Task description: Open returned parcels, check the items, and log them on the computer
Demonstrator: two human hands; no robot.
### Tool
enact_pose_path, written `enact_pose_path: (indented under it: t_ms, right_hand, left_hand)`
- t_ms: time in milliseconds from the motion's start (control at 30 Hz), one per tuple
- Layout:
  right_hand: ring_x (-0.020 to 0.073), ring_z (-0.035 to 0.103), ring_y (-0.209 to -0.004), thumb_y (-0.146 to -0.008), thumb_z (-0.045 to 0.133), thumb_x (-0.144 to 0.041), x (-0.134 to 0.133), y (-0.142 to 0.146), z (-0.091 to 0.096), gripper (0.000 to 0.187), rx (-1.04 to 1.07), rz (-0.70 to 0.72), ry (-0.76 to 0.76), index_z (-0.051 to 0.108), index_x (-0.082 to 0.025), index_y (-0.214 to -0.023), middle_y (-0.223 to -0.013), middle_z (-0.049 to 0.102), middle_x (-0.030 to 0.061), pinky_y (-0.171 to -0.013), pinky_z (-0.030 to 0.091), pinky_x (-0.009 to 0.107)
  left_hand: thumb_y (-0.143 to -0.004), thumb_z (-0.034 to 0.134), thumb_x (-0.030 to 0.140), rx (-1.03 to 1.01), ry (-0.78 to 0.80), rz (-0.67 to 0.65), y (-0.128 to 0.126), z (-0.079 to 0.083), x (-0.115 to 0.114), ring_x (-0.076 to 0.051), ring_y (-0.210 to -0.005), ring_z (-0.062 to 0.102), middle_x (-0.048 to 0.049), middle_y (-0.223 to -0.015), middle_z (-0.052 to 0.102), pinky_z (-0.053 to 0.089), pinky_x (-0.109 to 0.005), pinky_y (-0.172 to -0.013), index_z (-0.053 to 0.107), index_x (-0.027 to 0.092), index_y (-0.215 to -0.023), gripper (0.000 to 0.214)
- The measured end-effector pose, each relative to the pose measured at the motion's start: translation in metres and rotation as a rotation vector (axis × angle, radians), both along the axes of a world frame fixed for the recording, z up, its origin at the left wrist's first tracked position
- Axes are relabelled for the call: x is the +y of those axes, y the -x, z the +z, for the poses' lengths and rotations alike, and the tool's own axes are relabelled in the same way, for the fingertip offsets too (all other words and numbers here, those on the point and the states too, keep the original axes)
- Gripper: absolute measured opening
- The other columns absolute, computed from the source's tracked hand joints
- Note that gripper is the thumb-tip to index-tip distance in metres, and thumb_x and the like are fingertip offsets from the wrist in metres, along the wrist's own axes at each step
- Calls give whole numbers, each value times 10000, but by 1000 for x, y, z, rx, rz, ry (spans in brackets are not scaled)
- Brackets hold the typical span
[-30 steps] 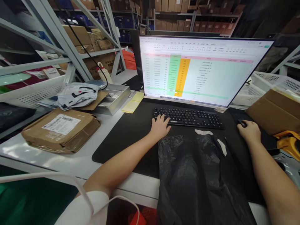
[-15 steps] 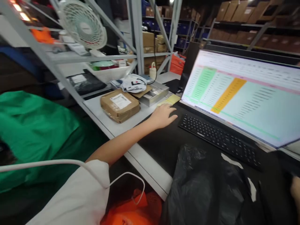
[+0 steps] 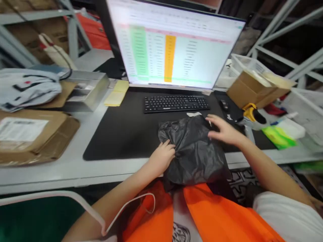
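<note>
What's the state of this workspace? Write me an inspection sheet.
Surface: table with black mat, keyboard and monitor.
Job's things: black bag, overhanging the table's front edge.
Clutter: labelled carton and yellow paper at left.
Hands: left hand, on the black bag, grip unclear; right hand, open at its right edge.
Cables: white cable at lower left; black cable at upper left.
Surroundings: metal rack at left, white basket at right.
</note>
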State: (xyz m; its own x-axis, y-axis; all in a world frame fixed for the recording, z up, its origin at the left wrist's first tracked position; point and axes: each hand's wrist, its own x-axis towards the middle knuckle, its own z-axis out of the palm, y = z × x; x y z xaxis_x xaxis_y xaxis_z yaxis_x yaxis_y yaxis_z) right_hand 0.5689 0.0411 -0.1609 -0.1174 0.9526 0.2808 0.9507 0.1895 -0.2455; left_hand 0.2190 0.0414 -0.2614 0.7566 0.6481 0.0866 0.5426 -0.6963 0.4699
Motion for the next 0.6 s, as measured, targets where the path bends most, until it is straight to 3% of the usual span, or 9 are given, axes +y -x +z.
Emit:
enact_pose_path:
  t_ms: [100,167,233,300,367,400,467,533,600]
  right_hand:
    - [412,334,-1519,-702,878,-593,-59,24,-39,1089,-42,200,294,401,-226,-1610,-1650,355,201,-1190,345,632]
    - [455,207,-1558,-663,913,-539,-91,47,-67,1258,-68,247,398,240,-201,-1671,-1683,252,242,-1181,268,726]
    - [442,268,-1532,-719,889,-402,-110,64,-91,1070,-67,245,342,356,-181,-1620,-1613,374,248,-1170,272,731]
    - [381,467,-1394,-810,790,-271,-118,70,-107,617,-12,283,213,611,-155,-1390,-1397,583,214,-1157,341,668]
    - [289,616,-1129,-901,663,-217,-122,69,-112,205,116,329,86,718,-150,-1087,-1119,681,157,-1065,473,546]
    - [252,631,-1019,-938,611,-213,-125,68,-110,139,199,343,34,718,-153,-1003,-1034,685,136,-993,522,478]
    - [216,629,-936,-977,572,-242,-132,72,-101,162,368,398,-46,708,-154,-988,-997,681,123,-883,556,382]
    - [214,635,-993,-970,600,-272,-142,81,-86,169,514,461,-112,690,-147,-1037,-1066,681,139,-888,557,353]
    - [217,636,-1067,-942,629,-242,-152,86,-68,151,625,427,-165,666,-143,-1051,-1119,682,153,-955,545,355]
  left_hand:
    - [-994,535,171,-186,75,56,-3,5,-1,-269,-1133,706,-92,-1083,752,563,-444,-1018,660,183,-938,137]
    - [-1017,501,243,-323,158,103,-9,9,-10,-197,-832,715,-36,-871,722,591,-326,-801,626,199,-912,169]
    - [-1020,487,288,-422,206,93,-17,12,-24,-167,-717,670,-8,-787,683,554,-276,-687,611,207,-907,186]
    - [-1017,477,275,-488,169,18,-27,13,-39,-158,-712,665,-9,-787,681,539,-264,-678,615,211,-918,181]
    - [-998,512,267,-563,-3,-66,-35,13,-52,-184,-834,701,-33,-861,704,560,-306,-790,628,224,-939,138]
    - [-973,575,304,-592,-117,-77,-40,13,-57,-231,-997,709,-66,-978,720,557,-372,-903,640,234,-984,97]
    - [-850,756,451,-594,-265,-62,-49,13,-63,-371,-1391,526,-153,-1344,635,447,-558,-1116,629,265,-1207,422]
    - [-700,856,580,-534,-191,-59,-62,14,-66,-430,-1528,342,-202,-1567,451,383,-635,-1170,452,289,-1497,940]
    - [-686,839,623,-499,24,-149,-75,15,-65,-405,-1432,498,-205,-1531,504,504,-575,-1096,326,277,-1598,1102]
